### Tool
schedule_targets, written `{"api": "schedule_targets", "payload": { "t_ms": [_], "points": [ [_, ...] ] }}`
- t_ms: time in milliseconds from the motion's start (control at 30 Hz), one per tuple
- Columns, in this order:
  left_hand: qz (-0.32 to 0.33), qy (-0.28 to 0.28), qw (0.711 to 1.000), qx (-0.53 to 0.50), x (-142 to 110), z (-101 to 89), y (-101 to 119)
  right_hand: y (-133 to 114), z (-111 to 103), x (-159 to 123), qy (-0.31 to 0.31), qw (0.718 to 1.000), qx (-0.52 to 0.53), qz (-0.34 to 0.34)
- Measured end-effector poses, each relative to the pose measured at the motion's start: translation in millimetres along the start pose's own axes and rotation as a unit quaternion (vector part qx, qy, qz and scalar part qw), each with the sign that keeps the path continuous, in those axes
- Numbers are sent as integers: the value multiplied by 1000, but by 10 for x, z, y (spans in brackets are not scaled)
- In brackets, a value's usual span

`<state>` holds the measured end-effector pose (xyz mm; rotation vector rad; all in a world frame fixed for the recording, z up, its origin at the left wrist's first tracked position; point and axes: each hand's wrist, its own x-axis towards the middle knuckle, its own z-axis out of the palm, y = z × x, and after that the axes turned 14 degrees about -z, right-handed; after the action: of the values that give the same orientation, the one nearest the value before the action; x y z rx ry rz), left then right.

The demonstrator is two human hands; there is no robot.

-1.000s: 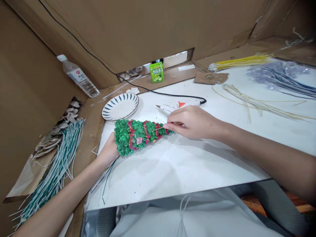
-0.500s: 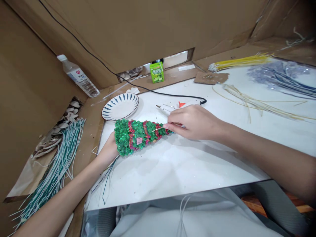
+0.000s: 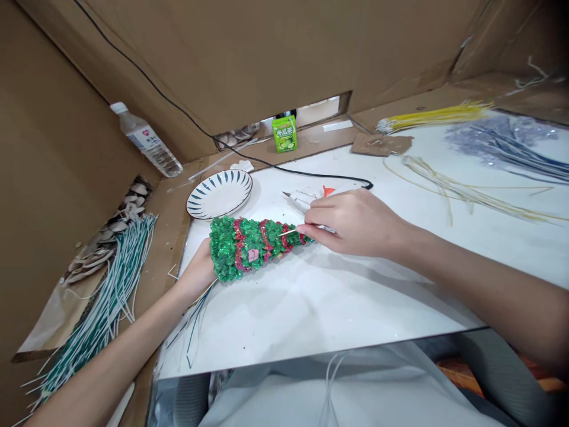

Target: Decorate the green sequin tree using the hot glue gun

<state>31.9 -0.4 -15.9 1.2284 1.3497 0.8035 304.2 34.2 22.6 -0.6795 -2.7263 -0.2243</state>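
A small green glittery Christmas tree (image 3: 227, 249) with red garlands and a pink piece lies on its side above the white tabletop, its tip to the right. My left hand (image 3: 202, 264) is closed round the tree's wide base, with its fingers hidden behind the tree. In a pinch, my right hand (image 3: 351, 222) holds a thin pale stick (image 3: 288, 232), like a toothpick, whose point is at the tree's surface. Just behind that hand is a white pointed tool (image 3: 297, 200) with a metal tip, partly covered by the fingers.
A striped plate (image 3: 220, 196) stands behind the tree. Farther back are a green packet (image 3: 284, 135), a water bottle (image 3: 149, 142) and a black cable (image 3: 306, 172). Green-white wires (image 3: 111, 284) lie at left; yellow stems (image 3: 435, 115) and blue stems (image 3: 524, 151) lie at right.
The view has shifted slightly, so everything sits a little farther right. Both hands keep their hold, and the stick stays at nearly the same spot on the tree.
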Motion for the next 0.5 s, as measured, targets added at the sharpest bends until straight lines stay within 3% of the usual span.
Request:
{"api": "schedule_targets", "payload": {
  "t_ms": [500],
  "points": [
    [-38, 1, 999, 35, -7, -36, 47, 70, 25, -33, 20, 999, 50, 1]
  ]
}}
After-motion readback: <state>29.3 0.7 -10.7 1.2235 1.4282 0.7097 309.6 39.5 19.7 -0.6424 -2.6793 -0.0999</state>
